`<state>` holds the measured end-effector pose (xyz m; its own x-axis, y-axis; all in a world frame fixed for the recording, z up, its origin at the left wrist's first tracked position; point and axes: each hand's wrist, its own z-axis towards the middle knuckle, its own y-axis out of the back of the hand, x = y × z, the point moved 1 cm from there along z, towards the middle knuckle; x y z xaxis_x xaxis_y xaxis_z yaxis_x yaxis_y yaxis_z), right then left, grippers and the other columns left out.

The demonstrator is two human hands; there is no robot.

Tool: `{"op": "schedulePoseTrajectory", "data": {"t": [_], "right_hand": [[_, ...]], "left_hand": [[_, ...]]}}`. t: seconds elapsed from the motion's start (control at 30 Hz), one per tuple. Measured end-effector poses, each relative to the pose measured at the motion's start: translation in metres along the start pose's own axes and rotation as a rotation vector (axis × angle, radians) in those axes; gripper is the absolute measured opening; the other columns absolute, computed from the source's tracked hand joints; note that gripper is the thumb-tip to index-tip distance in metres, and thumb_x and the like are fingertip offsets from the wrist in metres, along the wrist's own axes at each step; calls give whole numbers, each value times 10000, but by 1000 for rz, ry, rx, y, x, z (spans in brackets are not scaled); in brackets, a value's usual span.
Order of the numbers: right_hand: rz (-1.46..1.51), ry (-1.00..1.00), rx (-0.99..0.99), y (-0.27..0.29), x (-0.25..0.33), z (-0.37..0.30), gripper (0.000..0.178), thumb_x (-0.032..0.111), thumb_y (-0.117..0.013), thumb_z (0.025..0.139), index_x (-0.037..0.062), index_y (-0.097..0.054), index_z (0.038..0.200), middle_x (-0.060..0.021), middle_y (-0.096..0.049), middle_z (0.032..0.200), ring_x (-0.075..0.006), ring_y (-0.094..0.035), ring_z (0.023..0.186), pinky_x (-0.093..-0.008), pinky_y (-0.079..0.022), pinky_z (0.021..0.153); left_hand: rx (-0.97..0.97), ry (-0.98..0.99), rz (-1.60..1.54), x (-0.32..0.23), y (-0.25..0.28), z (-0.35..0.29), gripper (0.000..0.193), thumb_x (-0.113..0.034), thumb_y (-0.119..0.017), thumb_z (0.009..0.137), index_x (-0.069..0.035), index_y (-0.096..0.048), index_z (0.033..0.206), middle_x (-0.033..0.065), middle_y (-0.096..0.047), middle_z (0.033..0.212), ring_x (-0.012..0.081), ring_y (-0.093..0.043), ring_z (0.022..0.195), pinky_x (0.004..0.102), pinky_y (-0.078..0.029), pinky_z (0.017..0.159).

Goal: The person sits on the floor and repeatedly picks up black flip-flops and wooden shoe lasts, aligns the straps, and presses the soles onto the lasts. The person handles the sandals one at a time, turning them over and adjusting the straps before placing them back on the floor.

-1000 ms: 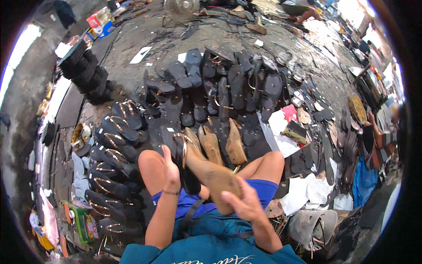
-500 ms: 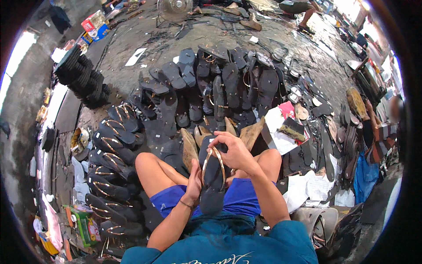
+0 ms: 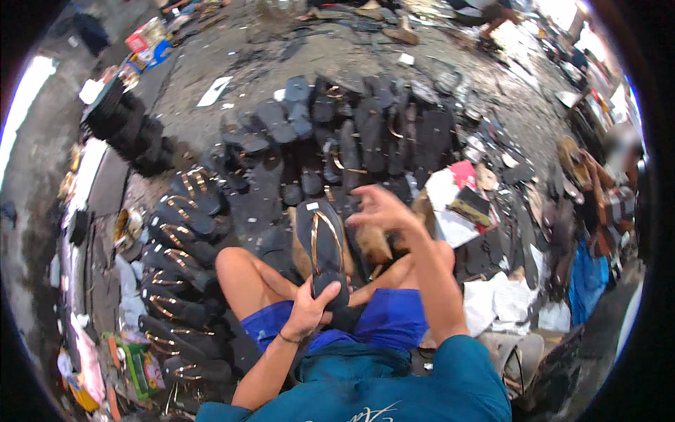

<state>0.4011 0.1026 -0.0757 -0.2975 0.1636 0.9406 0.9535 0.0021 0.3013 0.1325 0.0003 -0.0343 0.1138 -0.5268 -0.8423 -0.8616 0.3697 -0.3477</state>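
Note:
A black flip-flop (image 3: pixel 305 228) with a gold V-shaped strap is held sole-down over my lap, its toe pointing away from me. My left hand (image 3: pixel 309 307) grips it at the heel, thumb across the top. To the right of its toe end, my right hand (image 3: pixel 385 209) is raised and apart from it, fingers spread and holding nothing. Beneath and beside the flip-flop are worn tan wooden shoe lasts (image 3: pixel 374 247), partly hidden by it and by my right arm.
Finished-looking gold-strapped flip-flops (image 3: pixel 172 306) overlap in a curved row at my left. Ahead lies a pile of dark soles (image 3: pixel 369 133). A tall stack of black soles (image 3: pixel 116 116) stands far left. At right are white papers (image 3: pixel 492 302), a blue plastic bag (image 3: pixel 589 281) and scraps.
My right hand has let go of the flip-flop's strap and moved off to the right. My left hand has shifted to the heel, and the flip-flop has moved slightly left and farther from me.

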Motion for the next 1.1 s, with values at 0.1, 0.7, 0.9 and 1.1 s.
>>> {"op": "schedulePoseTrajectory", "data": {"t": [0.1, 0.7, 0.9, 1.1], "right_hand": [[-611, 58, -633, 77, -65, 56, 653, 278, -793, 738, -11, -593, 1289, -245, -633, 1213, -414, -597, 1144, -456, -477, 1017], [-250, -112, -1166, 205, -211, 109, 515, 281, -689, 981, -92, -538, 1301, -235, -670, 1200, -330, -684, 1067, -401, -538, 923], [-190, 150, -1324, 189, -138, 58, 537, 326, -679, 993, -113, -541, 1269, -249, -665, 1188, -327, -690, 1047, -377, -559, 875], [-32, 143, -990, 72, -76, -2, 451, 272, -676, 1004, -88, -564, 1250, -181, -660, 1135, -216, -632, 1004, -323, -520, 885]], "left_hand": [[-83, -26, -134, -24, 16, 18, 367, -169, -671, 989, 17, -550, 1282, 138, -687, 1156, 237, -699, 1006, 393, -612, 835], [-1133, -511, 519, -113, 207, 23, 470, -306, -779, 891, 52, -653, 1169, 90, -716, 1024, 141, -637, 911, 320, -526, 837], [-1259, -675, 231, -120, 272, 8, 402, -287, -768, 902, 46, -670, 1103, 104, -720, 1008, 175, -652, 884, 327, -524, 825], [-1436, -474, 450, -40, 317, -84, 577, -285, -782, 881, 68, -574, 1287, 163, -674, 1184, 248, -640, 1070, 370, -492, 950]]}}
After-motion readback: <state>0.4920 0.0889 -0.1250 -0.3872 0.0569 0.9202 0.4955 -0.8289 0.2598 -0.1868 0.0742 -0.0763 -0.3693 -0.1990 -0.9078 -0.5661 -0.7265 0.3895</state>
